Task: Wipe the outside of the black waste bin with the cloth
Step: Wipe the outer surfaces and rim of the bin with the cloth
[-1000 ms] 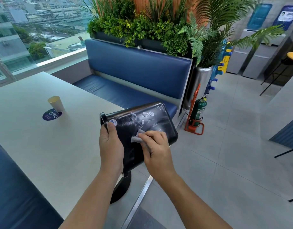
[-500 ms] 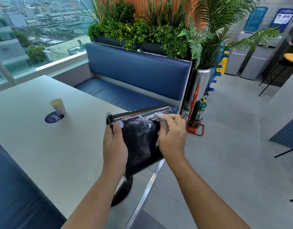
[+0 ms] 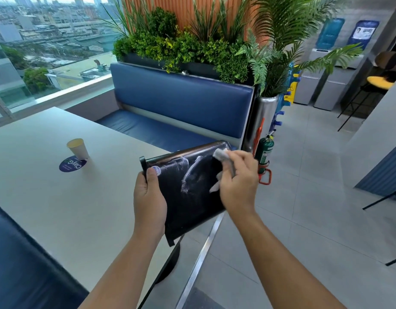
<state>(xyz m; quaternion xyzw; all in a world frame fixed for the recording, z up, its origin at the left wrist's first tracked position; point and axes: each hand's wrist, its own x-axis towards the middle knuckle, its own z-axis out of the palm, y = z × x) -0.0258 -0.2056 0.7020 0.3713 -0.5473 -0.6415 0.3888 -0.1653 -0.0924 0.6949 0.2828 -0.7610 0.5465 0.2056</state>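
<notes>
black waste bin (image 3: 188,186): held on its side in the air, past the desk (image 3: 58,197) corner, pale streaks across the upper wall. left hand (image 3: 149,197): clamped on the bin's rim end, thumb beside a round sticker (image 3: 156,170). right hand (image 3: 238,181): fingers closed on a white cloth (image 3: 221,154), pressed against the bin's far upper corner. paper cup (image 3: 77,148): upright on the desk, well apart.

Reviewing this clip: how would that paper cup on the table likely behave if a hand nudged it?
The paper cup probably tips easily: it stands upright on a narrow base and widens toward the rim. It looks light, so a nudge would likely slide it across the smooth table. On its side it would probably roll in a curve, given the taper.
</notes>
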